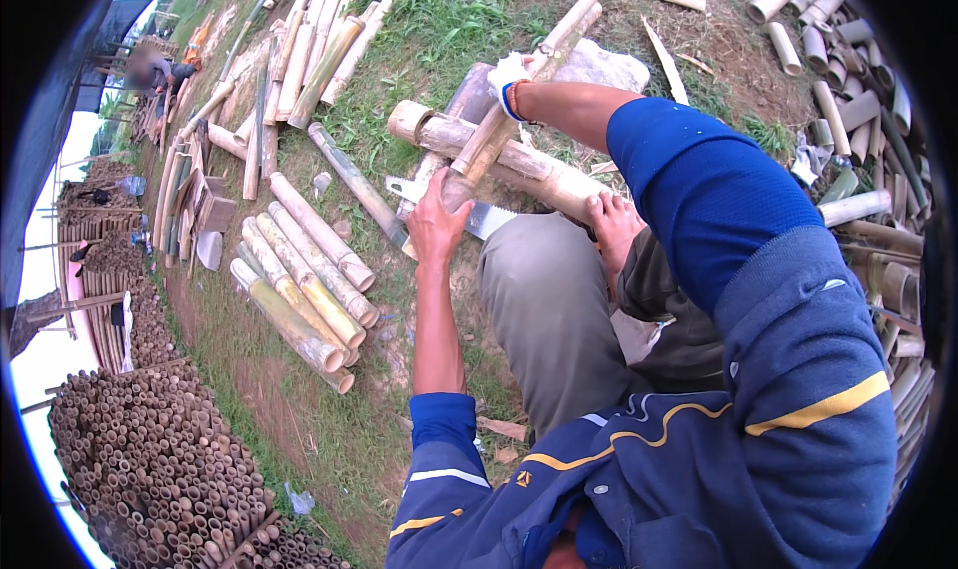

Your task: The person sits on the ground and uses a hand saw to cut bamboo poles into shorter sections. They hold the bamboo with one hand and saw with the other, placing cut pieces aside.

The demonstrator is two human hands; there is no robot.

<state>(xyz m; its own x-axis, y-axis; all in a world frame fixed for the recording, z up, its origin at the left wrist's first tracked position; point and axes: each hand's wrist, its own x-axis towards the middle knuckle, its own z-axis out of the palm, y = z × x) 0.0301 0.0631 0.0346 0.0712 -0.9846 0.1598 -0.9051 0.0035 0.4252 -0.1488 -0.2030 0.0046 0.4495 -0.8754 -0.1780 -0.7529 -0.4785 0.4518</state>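
A small yellow emblem point(523, 479) sits on the navy-blue, yellow-striped shirt point(669, 484). The grey-trousered knee point(539, 270) and bare left hand point(439, 215) partly hide a grey metal saw point(488, 219) with a toothed blade. That hand closes around the near end of a long, tan bamboo pole point(486, 144), which lies across a thick, pale bamboo log point(534, 167), between its ends. Farther off, the white-gloved right hand point(510, 80) clasps the pole, fingertips hard to make out.
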